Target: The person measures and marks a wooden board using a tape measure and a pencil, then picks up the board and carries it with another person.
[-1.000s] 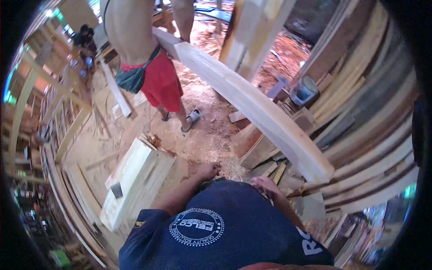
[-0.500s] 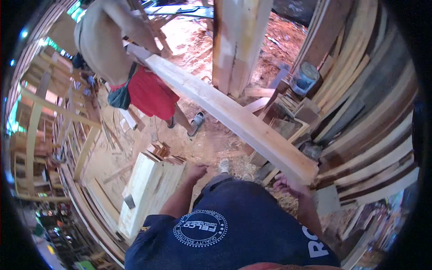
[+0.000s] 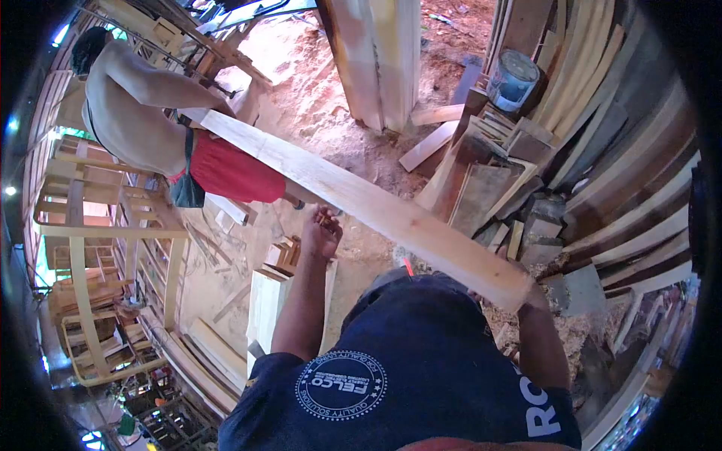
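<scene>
A long pale wooden plank (image 3: 361, 197) slopes across the view, its near end low on the right. My right hand (image 3: 519, 264) is closed around this near end, much of it hidden by the wood. My left hand (image 3: 322, 233) is raised beside the plank's left edge, apart from it, fingers loosely bent with nothing seen in them. At the plank's far end stands another person (image 3: 139, 113) in red shorts, whose hands I cannot make out clearly.
Below my left hand is a stack of pale timber (image 3: 267, 304) with small blocks on top. A thick wooden post (image 3: 376, 68) rises ahead. On the right are a bucket (image 3: 515, 79), offcuts and leaning boards (image 3: 632, 195). Wooden frames (image 3: 79, 301) stand left.
My left hand has risen and come nearer the plank. My right hand has moved from beside the near end to grip it. The view has shifted, and the other person now appears farther left.
</scene>
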